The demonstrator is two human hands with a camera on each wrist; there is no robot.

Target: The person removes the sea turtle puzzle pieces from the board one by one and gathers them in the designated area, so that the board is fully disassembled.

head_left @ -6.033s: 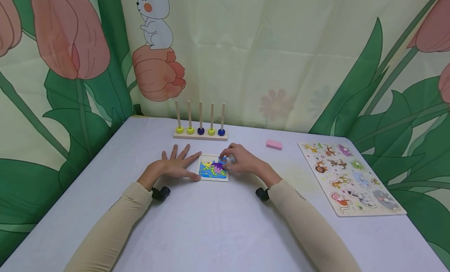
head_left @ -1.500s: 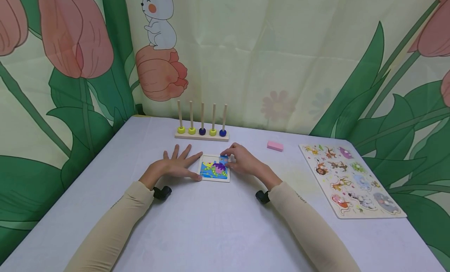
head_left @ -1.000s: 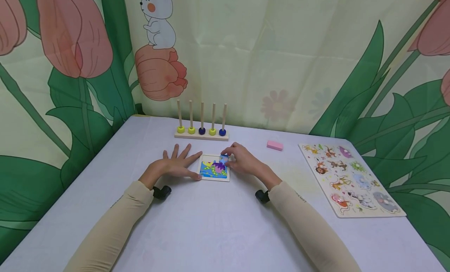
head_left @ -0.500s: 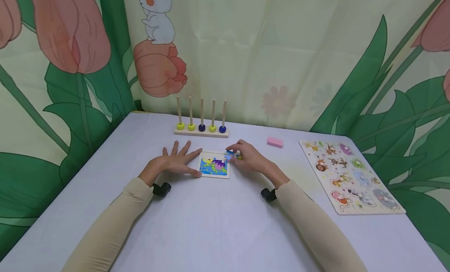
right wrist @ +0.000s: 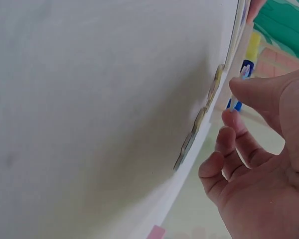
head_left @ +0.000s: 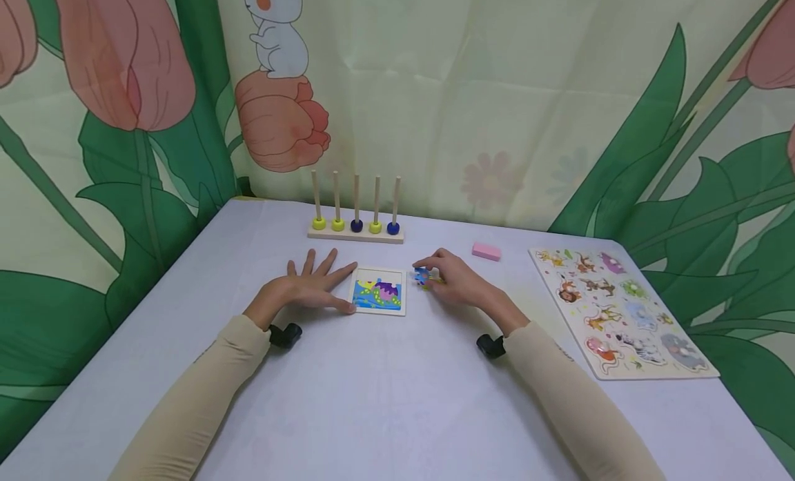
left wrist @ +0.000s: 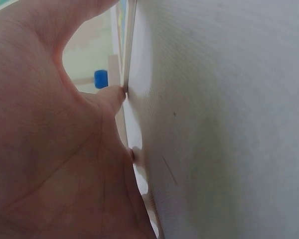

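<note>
A small jigsaw puzzle in a pale frame (head_left: 406,303) lies mid-table, showing a purple and yellow creature on blue. Bare pale board shows along its upper part. My left hand (head_left: 304,290) lies spread at its left side, thumb and index fingertips at the frame's edge; the left wrist view shows the thumb side close up. To the right of the frame, my right hand (head_left: 456,282) pinches a blue jigsaw piece (head_left: 420,275) between thumb and index finger. Other loose puzzle pieces (right wrist: 192,137) lie flat on the table by this hand, mostly hidden beneath it in the head view.
Behind the puzzle stands a wooden peg stand (head_left: 355,237) with yellow and dark blue beads on its upright pegs. A pink block (head_left: 486,251) rests at the back right. Toward the right edge lies a large animal peg puzzle board (head_left: 574,329). A printed curtain (head_left: 410,122) hangs behind the table.
My right hand has lifted the blue jigsaw piece away from the frame's upper right corner and carried it right, just outside the frame. The left hand has stayed in place.
</note>
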